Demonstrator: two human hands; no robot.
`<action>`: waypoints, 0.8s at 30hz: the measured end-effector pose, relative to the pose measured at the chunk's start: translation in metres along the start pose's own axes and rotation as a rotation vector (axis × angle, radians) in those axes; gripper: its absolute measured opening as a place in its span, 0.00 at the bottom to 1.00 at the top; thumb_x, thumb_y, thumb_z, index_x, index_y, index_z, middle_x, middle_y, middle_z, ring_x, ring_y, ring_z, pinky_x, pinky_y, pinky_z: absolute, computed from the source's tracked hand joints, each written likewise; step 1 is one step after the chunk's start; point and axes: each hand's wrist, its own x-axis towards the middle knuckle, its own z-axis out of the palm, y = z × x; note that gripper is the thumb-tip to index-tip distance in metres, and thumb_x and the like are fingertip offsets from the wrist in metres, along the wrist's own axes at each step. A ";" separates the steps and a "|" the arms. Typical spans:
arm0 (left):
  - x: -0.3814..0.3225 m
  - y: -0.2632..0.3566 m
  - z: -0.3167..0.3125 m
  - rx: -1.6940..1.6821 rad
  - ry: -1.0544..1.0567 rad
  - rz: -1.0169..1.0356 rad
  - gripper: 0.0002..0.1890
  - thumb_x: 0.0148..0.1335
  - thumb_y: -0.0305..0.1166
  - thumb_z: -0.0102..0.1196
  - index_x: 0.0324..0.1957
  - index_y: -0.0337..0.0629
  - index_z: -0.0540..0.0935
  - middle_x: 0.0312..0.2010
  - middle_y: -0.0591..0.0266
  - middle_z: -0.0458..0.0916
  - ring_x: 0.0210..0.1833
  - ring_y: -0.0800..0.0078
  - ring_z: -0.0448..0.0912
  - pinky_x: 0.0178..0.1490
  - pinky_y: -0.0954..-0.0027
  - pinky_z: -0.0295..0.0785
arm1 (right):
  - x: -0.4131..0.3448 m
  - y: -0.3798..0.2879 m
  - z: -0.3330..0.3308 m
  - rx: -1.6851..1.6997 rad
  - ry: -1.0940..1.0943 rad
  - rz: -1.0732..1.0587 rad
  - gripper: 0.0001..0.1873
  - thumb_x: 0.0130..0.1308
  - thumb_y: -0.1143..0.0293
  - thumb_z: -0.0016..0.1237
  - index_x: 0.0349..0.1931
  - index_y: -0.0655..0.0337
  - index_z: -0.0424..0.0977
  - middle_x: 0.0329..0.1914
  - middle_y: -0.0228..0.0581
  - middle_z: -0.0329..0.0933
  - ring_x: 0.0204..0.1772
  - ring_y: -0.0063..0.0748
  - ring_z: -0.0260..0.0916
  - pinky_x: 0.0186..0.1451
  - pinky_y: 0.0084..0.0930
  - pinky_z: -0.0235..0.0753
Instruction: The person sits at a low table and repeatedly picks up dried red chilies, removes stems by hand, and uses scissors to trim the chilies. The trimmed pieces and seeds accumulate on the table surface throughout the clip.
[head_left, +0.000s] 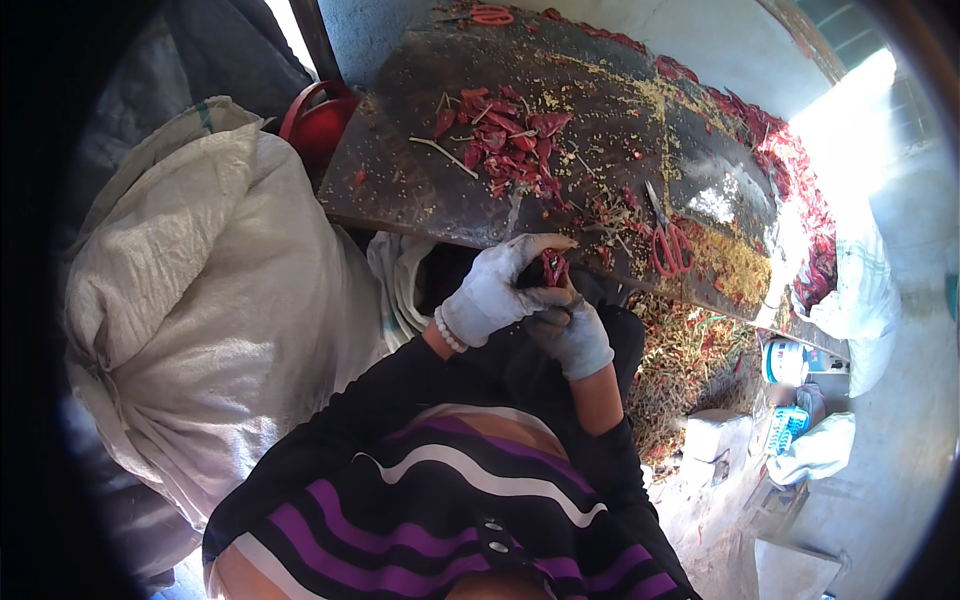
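Both my hands wear whitish gloves and meet at the near edge of a dark table (405, 187). Between them is a dried red chili pepper (553, 267), its dark inside partly showing. My left hand (502, 281), with a white bead bracelet at the wrist, has its fingers around the chili from the left. My right hand (574, 330) grips its lower end from below. Beyond them lies a pile of dried red chilies (510, 139). Red-handled scissors (670, 244) rest on the table to the right, beside cut stems (611, 217) and scattered yellow seeds (731, 259).
A large woven sack (247, 300) stands at the left, near a red plastic container (319, 124). More red-handled scissors (491, 15) lie at the table's far end. Chilies (799, 172) line the right side by a white bag (859, 300). Stems (686, 375) heap below the table.
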 end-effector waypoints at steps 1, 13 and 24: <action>0.000 -0.001 0.001 -0.010 0.013 0.006 0.28 0.49 0.35 0.71 0.53 0.43 0.77 0.44 0.54 0.82 0.46 0.58 0.81 0.50 0.65 0.74 | -0.001 0.001 0.001 -0.010 0.045 0.022 0.09 0.71 0.69 0.43 0.47 0.58 0.73 0.22 0.22 0.68 0.19 0.08 0.57 0.19 0.09 0.57; -0.015 -0.024 -0.002 -0.284 -0.034 -0.341 0.10 0.59 0.28 0.65 0.42 0.36 0.81 0.31 0.70 0.80 0.33 0.85 0.73 0.39 0.78 0.71 | -0.035 -0.102 -0.030 -1.653 0.789 -0.536 0.06 0.61 0.76 0.54 0.38 0.64 0.77 0.31 0.40 0.81 0.33 0.30 0.78 0.38 0.27 0.76; -0.019 -0.034 -0.001 -0.889 0.077 -0.781 0.15 0.58 0.21 0.62 0.49 0.36 0.80 0.35 0.64 0.82 0.34 0.80 0.78 0.37 0.77 0.75 | 0.010 -0.233 -0.070 -2.422 1.148 0.105 0.26 0.50 0.59 0.63 0.47 0.63 0.74 0.47 0.55 0.79 0.55 0.53 0.75 0.57 0.39 0.74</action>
